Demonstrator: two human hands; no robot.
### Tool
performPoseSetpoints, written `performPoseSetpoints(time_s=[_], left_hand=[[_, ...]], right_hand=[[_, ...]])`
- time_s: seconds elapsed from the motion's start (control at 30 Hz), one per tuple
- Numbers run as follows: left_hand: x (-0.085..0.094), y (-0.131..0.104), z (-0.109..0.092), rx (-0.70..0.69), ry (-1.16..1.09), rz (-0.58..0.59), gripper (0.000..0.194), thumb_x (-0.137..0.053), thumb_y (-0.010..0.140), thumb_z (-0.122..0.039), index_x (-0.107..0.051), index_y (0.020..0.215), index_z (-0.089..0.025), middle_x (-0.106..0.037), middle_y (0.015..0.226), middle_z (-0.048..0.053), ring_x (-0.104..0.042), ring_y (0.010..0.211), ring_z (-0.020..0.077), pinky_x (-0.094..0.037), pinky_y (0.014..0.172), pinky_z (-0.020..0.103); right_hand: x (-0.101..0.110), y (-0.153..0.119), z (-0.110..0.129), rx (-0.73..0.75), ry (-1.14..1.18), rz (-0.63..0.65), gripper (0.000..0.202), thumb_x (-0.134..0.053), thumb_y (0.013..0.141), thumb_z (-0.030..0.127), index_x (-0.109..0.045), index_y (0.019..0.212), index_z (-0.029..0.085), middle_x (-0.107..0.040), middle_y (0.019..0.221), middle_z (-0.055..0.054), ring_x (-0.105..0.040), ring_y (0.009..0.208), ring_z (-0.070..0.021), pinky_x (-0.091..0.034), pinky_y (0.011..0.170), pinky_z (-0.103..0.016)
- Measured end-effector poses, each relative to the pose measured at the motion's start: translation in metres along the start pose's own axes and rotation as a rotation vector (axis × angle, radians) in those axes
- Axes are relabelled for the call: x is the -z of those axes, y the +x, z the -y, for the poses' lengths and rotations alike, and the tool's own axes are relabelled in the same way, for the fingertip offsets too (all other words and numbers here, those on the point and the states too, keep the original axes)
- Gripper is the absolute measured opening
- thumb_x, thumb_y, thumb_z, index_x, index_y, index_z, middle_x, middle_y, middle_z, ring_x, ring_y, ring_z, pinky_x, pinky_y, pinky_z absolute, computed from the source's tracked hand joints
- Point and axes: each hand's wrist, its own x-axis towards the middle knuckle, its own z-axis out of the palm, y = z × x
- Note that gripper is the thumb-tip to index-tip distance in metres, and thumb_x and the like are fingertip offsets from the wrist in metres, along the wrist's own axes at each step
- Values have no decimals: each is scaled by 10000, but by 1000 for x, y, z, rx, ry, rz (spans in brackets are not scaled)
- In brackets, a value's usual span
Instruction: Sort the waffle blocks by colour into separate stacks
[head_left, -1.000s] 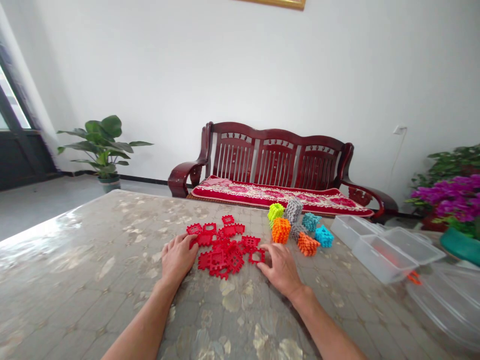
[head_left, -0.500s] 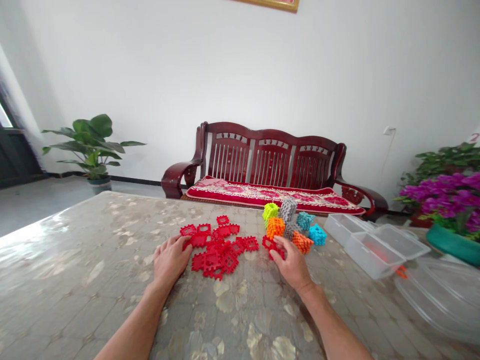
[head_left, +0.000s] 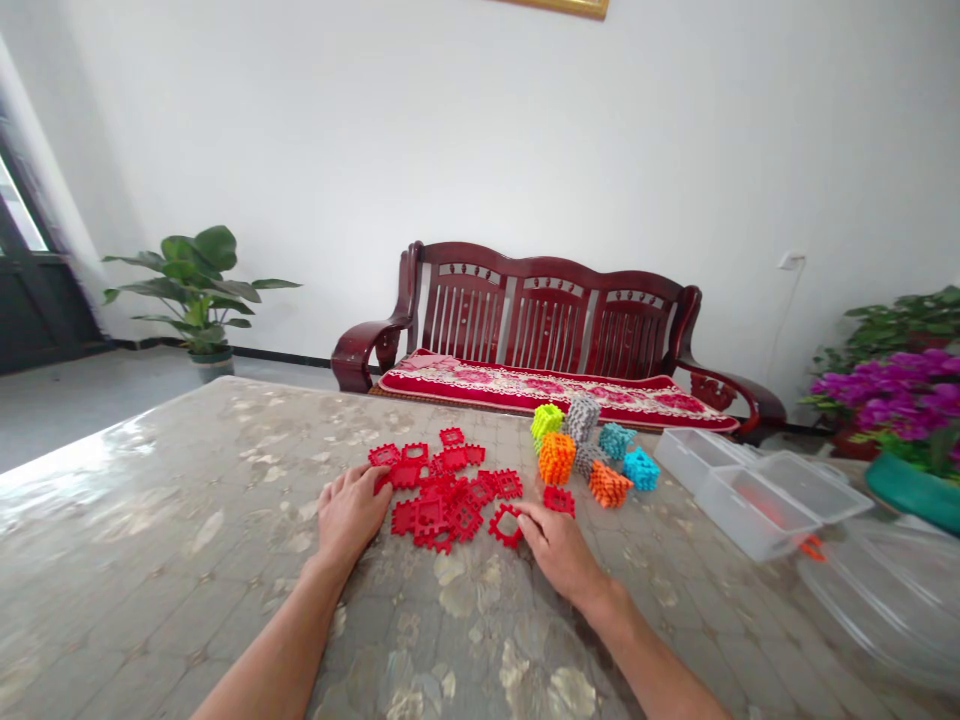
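My right hand (head_left: 561, 552) pinches the right edge of a red notched tile (head_left: 505, 527) with a large opening in its middle, low over the patterned tabletop. Just beyond the fingers lies another red tile (head_left: 559, 500). My left hand (head_left: 352, 512) rests on the table, its fingers stretched out, with its fingertips against the left side of a loose pile of red interlocking tiles (head_left: 431, 510). Some tiles in the pile are solid and some have cut-out centres; they overlap one another.
Behind my right hand stand built blocks: yellow-green (head_left: 547, 425), orange (head_left: 556, 460), grey (head_left: 583, 418) and blue (head_left: 640, 469). A clear divided box (head_left: 757, 515) and a transparent lid (head_left: 885, 600) are to the right. A wooden bench (head_left: 547, 320) stands beyond the table.
My right hand has moved left and nearer to me, bringing one red tile toward the pile and leaving another behind. My left hand stays by the pile. The view has shifted slightly.
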Motion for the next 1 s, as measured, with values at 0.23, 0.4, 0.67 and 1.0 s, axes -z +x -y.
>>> performPoseSetpoints(time_s=[0.23, 0.4, 0.67, 1.0], left_hand=[[-1, 0, 1, -4, -12, 3, 436, -389, 894, -393, -662, 1219, -294, -597, 1365, 57, -525, 1233, 272, -335, 1065, 436], [0, -1, 1, -6, -9, -10, 427, -396, 891, -385, -668, 1207, -293, -603, 1362, 59, -526, 1229, 266, -337, 1059, 434], [1, -1, 1, -9, 3, -2, 429, -395, 896, -385, -658, 1223, -298, -609, 1351, 55, -532, 1217, 261, -345, 1051, 424], [4, -1, -2, -4, 22, 5, 425, -395, 897, -379, -666, 1215, -298, -616, 1344, 55, -538, 1221, 262, -355, 1050, 420]], right_hand=[[0, -4, 2, 3, -157, -78, 408, -613, 842, 326, -638, 1240, 242, -682, 1202, -76, -627, 1111, -240, -474, 968, -364], [3, -7, 10, 122, -249, 37, 572, -719, 727, 366, -616, 1277, 246, -671, 1238, -66, -590, 1137, -269, -435, 1011, -408], [8, -3, 3, 126, -207, 8, 571, -657, 731, 263, -590, 1296, 219, -690, 1191, -76, -611, 1080, -243, -455, 974, -382], [44, 13, -55, -64, -228, -259, 583, -636, 723, 261, -573, 1301, 226, -720, 1087, -49, -642, 947, -222, -491, 895, -380]])
